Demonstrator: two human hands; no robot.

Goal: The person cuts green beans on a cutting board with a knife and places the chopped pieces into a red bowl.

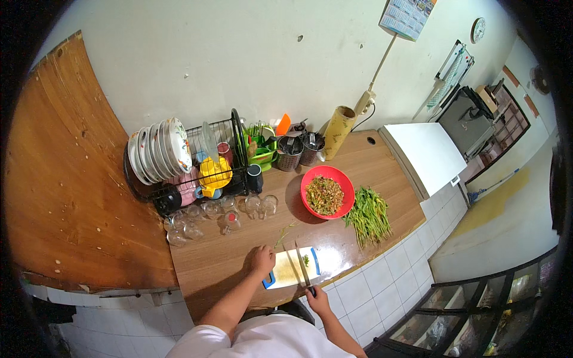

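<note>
My right hand [317, 300] is closed round the black handle of a kitchen knife [302, 264], whose long blade points away from me over a white cutting board [286, 270] with blue ends. A few chopped green pieces [306, 260] lie on the board, right of the blade. My left hand [263, 260] is at the board's left edge; whether its fingers hold anything cannot be seen. Thin green stems [284, 233] lie on the table just beyond the board. Farther off stands a red bowl [350, 197] of chopped vegetables, with a heap of long green vegetables [368, 217] at its right.
A black dish rack [215, 129] with plates and cups stands at the back left, several glasses [253, 206] before it. Cutlery holders [289, 154] and an upright patterned roll [339, 133] are near the wall. A white-topped appliance [425, 154] adjoins the table's right end.
</note>
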